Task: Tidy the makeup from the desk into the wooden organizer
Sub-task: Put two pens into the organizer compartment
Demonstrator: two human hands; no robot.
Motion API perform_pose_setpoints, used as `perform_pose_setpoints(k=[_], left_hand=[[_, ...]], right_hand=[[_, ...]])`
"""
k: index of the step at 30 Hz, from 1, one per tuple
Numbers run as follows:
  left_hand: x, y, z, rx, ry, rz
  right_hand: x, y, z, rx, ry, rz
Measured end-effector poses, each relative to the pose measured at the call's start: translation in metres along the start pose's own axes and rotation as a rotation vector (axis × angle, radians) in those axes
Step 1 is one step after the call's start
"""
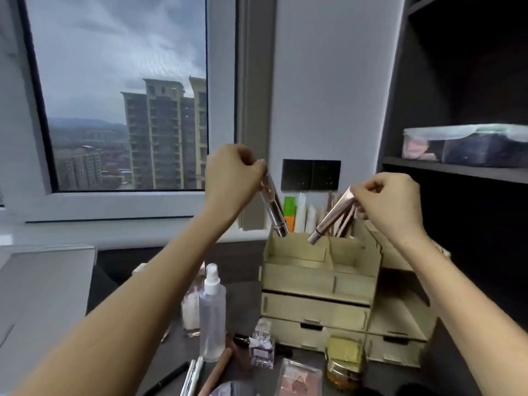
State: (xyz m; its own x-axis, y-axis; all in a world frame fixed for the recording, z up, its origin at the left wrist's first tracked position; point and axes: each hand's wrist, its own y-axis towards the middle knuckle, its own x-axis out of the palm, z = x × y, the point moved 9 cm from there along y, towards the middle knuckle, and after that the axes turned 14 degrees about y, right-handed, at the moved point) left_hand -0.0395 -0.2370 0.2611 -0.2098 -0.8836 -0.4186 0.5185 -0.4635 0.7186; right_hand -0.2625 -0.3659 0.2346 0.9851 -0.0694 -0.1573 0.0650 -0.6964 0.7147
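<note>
We hold two slim tubes tip-down over the wooden organizer (pixel 320 270): left hand (pixel 231 178) pinching a clear tube (pixel 274 208), right hand (pixel 385 204) a rose-gold tube (pixel 333 215). Risk: the slanted tubes catch the compartment rims, or tip onto the worktop (pixel 243 287).

- Dark bench (pixel 245 295) carries a wooden organizer (pixel 317 298).
- Left of the organizer: clear spray bottle (pixel 212 315).
- In front of the organizer: small perfume bottle (pixel 261 348), gold-lidded jar (pixel 345 358), pink palette (pixel 298 380).

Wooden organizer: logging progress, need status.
Left hand grips clear tube, right hand pinches rose-gold tube, both over wooden organizer top slots. Spray bottle, perfume left on desk. Path clear.
</note>
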Motion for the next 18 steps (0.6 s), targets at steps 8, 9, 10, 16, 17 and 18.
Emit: perform_pose_setpoints(k=[8, 9, 10, 16, 17, 18], left_hand=[[0.097, 0.059, -0.026, -0.071, 0.173, -0.025], [0.108, 0.062, -0.031, -0.08, 0.173, -0.04], [0.119, 0.066, -0.035, -0.085, 0.169, -0.056], [0.164, 0.081, -0.046, -0.087, 0.247, -0.103], [0.17, 0.083, -0.046, -0.083, 0.273, -0.117], [0.177, 0.084, -0.046, -0.076, 0.296, -0.132]], right_hand=[[0.057, 0.043, 0.015, -0.075, -0.098, -0.017], [0.066, 0.046, 0.018, -0.074, -0.1, -0.034], [0.073, 0.049, 0.021, -0.07, -0.106, -0.048], [0.095, 0.054, 0.037, -0.059, -0.119, -0.111], [0.096, 0.054, 0.04, -0.06, -0.128, -0.121], [0.098, 0.053, 0.042, -0.061, -0.138, -0.133]])
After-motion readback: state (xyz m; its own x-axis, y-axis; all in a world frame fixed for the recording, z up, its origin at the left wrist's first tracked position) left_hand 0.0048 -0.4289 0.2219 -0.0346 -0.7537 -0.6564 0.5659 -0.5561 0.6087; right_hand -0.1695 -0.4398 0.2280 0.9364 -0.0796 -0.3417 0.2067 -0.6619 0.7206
